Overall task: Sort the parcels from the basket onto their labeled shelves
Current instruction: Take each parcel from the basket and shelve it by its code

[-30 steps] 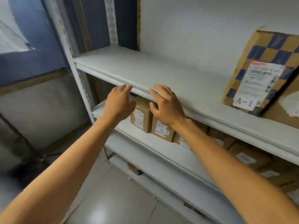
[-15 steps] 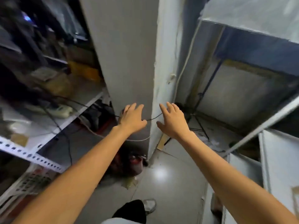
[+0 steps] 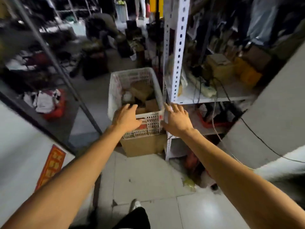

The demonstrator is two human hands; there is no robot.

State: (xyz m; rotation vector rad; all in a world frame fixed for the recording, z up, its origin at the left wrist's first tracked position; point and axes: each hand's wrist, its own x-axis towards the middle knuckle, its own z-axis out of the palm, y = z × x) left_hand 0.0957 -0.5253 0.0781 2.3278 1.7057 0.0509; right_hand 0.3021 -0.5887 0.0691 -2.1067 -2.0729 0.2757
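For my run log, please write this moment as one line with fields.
phase: reaching for next parcel | left hand: open, over basket | right hand: open, at basket corner | parcels: in basket | held: nothing

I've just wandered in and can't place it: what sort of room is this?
Probably a storeroom or parcel sorting room. A white basket of cardboard parcels sits on a cardboard box, beside a slotted metal shelf rack loaded with clutter and cables.
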